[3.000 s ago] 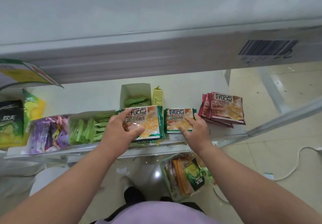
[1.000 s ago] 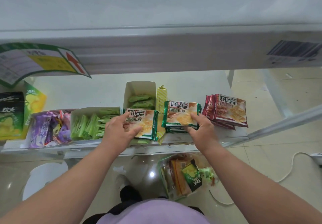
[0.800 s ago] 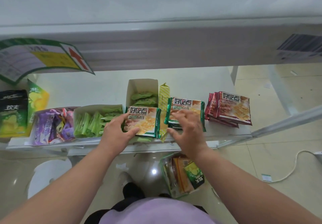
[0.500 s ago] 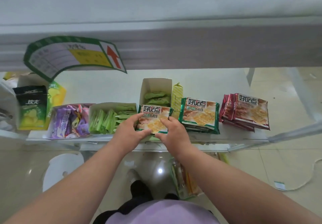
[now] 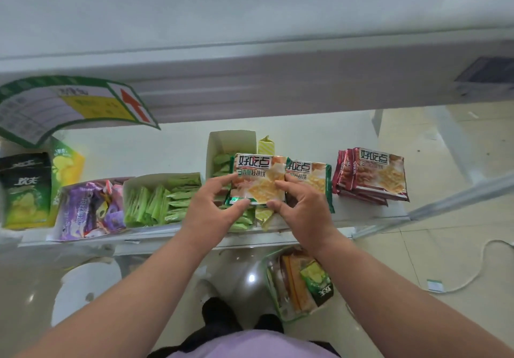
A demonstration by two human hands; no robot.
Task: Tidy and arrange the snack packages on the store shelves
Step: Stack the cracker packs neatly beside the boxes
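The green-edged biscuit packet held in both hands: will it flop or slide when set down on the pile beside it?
The green-edged biscuit packet probably stays fairly flat: it holds its shape between the left hand and right hand. Its glossy film likely slides on the green pile. Seemingly light, since fingertips alone carry it.

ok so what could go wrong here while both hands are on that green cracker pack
The green cracker pack is held at its lower corners by the left hand and right hand; it could slip onto the open box of green sachets behind it.

Setting it down carelessly could knock askew the second green pack beside it.

The yellow-green packet at the shelf's front edge might get nudged off.
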